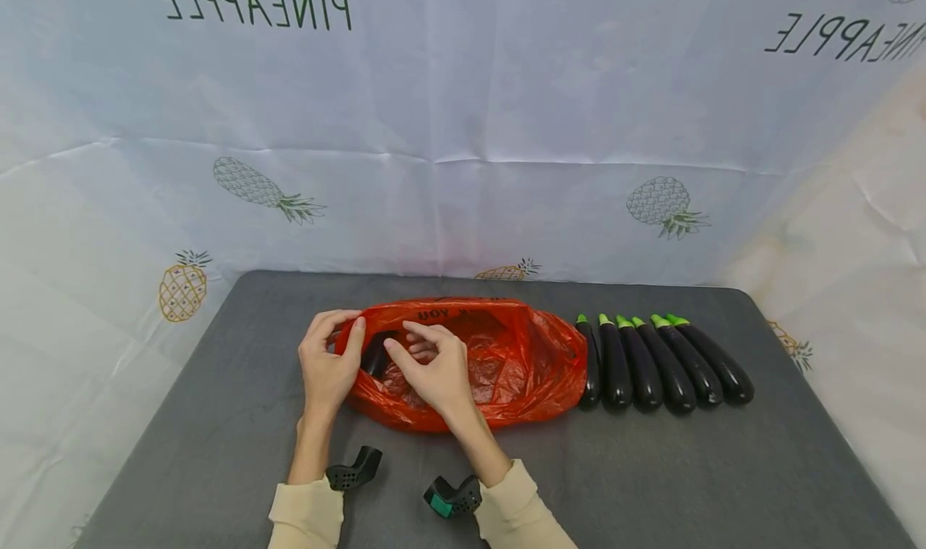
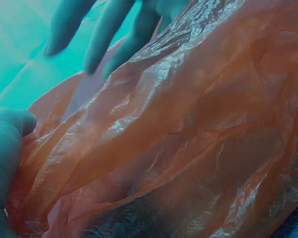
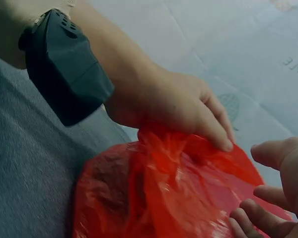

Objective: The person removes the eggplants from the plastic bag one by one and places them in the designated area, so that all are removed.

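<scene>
A red plastic bag (image 1: pixel 550 364) lies with its mouth spread open on the grey table. My left hand (image 1: pixel 329 368) holds the bag's left rim, thumb on the inner side; the right wrist view also shows that left hand (image 3: pixel 174 104) gripping the gathered plastic. Inside the bag at its left end is a dark eggplant (image 1: pixel 377 356), partly hidden by the plastic. Over the bag's opening hovers my right hand (image 1: pixel 441 372), its fingers loosely bent and apart with nothing in them. In the right wrist view the right hand's fingers (image 3: pixel 263 213) are spread near the rim.
Several dark eggplants (image 1: pixel 642 368) with green stems lie in a row right of the bag, the nearest touching or almost touching it. Behind the grey table (image 1: pixel 217 444) hangs a white cloth (image 1: pixel 463 115) printed with pineapples. Each wrist carries a black camera mount (image 1: pixel 356 469).
</scene>
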Demonstrator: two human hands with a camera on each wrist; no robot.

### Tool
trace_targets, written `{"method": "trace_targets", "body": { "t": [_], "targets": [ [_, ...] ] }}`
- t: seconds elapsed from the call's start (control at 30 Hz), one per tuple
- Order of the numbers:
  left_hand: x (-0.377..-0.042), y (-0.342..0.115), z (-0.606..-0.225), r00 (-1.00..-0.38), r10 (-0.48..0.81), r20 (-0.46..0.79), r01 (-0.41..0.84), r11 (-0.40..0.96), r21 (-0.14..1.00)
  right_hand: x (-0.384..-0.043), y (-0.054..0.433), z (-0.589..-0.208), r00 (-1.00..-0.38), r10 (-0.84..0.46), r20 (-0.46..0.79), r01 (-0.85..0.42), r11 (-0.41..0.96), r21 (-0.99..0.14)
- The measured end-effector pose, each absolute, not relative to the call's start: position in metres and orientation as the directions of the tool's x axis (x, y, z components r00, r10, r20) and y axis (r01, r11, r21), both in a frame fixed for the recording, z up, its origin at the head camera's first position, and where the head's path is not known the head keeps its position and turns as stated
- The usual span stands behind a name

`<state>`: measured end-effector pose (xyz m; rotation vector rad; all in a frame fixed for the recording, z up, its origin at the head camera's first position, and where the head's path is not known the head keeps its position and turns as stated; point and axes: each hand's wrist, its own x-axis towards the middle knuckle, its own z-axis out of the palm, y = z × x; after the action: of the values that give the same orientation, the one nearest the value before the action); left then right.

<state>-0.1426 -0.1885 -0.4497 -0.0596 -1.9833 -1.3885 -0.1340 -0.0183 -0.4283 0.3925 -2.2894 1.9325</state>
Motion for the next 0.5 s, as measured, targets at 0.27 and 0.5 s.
{"method": "trace_targets", "body": {
  "t": [0.27, 0.5],
  "targets": [
    [-0.138, -0.181, -0.438, -0.752, -0.351, 0.558, 0.405, 0.421, 0.812, -0.138, -0.04, -0.441, -0.975, -0.12, 0.189, -0.211, 0.211, -0.955],
    [-0.127, -0.172, -0.417, -0.753, -0.346, 0.559, 0.418, 0.405, 0.813, -0.142, -0.051, -0.451, -0.979, -0.086, 0.187, -0.204, 0.291, -0.935]
  ]
}}
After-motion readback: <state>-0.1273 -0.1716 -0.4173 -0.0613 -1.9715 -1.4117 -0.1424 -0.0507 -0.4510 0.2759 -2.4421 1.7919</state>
